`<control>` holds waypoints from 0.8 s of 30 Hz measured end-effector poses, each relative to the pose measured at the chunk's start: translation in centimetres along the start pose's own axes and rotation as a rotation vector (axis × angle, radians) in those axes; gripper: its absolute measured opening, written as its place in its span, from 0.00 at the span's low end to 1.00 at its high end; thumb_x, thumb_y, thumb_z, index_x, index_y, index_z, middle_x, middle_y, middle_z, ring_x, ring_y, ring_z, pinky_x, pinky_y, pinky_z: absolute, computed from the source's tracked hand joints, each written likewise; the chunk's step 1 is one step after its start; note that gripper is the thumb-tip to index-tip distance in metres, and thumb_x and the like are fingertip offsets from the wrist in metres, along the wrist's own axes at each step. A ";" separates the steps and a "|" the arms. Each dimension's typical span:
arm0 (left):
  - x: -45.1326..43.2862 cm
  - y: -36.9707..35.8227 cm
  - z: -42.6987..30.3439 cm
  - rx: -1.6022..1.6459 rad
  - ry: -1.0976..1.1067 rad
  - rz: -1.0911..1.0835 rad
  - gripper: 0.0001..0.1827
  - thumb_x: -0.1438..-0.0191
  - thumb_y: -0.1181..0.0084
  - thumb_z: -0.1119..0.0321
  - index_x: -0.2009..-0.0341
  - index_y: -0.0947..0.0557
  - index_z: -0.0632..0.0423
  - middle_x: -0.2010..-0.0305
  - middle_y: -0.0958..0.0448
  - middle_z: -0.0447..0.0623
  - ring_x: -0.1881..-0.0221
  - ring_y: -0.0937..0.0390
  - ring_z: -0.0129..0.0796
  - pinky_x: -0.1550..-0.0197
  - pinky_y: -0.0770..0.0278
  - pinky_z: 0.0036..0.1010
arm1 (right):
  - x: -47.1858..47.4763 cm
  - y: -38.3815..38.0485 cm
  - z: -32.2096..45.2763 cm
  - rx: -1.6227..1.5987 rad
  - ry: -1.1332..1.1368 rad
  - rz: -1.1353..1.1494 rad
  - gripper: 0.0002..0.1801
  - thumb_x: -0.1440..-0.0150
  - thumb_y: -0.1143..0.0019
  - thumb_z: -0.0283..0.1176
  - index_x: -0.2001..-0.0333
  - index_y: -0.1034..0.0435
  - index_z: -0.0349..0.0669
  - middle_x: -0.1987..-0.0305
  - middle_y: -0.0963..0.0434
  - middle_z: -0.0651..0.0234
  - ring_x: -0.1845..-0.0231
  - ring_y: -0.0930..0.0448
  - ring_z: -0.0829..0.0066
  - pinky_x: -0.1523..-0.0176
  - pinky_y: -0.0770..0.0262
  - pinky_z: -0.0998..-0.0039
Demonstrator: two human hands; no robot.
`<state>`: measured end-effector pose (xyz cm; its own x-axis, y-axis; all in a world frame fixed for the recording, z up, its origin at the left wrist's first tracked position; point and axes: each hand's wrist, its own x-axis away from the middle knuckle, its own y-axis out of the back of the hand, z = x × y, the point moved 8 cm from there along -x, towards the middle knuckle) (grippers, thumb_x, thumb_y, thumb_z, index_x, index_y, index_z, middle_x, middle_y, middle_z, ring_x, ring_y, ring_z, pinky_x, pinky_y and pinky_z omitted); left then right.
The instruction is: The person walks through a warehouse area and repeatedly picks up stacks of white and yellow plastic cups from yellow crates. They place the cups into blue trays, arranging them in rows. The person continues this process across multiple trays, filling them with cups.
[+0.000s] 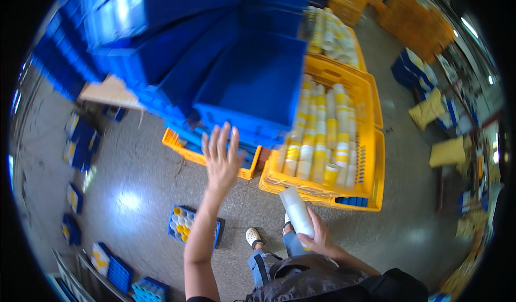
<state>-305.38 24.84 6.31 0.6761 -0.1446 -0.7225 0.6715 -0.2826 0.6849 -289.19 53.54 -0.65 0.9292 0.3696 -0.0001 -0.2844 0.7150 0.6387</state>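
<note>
My left hand (222, 156) is raised with its fingers apart at the front edge of a blue plastic crate (250, 118), part of a large pile of blue crates; whether it touches the rim I cannot tell. Nothing shows in this hand. My right hand (318, 233) holds a stack of white translucent plastic cups (297, 213), tilted, low in front of my body. Just beyond it stands a yellow plastic crate (314, 185) filled with long stacks of white and yellow cups (320, 140). The inside of the nearest blue crate shows no contents.
A blue tray of white and yellow cups (181, 224) lies on the floor to the left. Another yellow crate (246, 173) sits under the blue pile. Orange crates (419, 23) stand at the back right, and yellow sacks (447, 152) lie along the right side.
</note>
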 end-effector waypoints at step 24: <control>-0.5 -8.6 -38.2 0.500 -0.829 0.808 0.05 0.53 0.43 0.69 0.71 0.25 0.52 0.76 0.23 0.47 0.77 0.20 0.37 0.74 0.23 0.31 | 11.4 29.8 -19.0 -0.310 -0.488 -1.006 0.46 0.45 0.41 0.29 0.27 0.54 0.33 0.32 0.37 0.45 0.37 0.28 0.55 0.37 0.30 0.59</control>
<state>-299.90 63.59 4.44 0.3243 -0.9425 -0.0812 -0.1541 -0.1373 0.9785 -291.54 90.37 3.81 0.7416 -0.6681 -0.0602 0.6514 0.6957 0.3029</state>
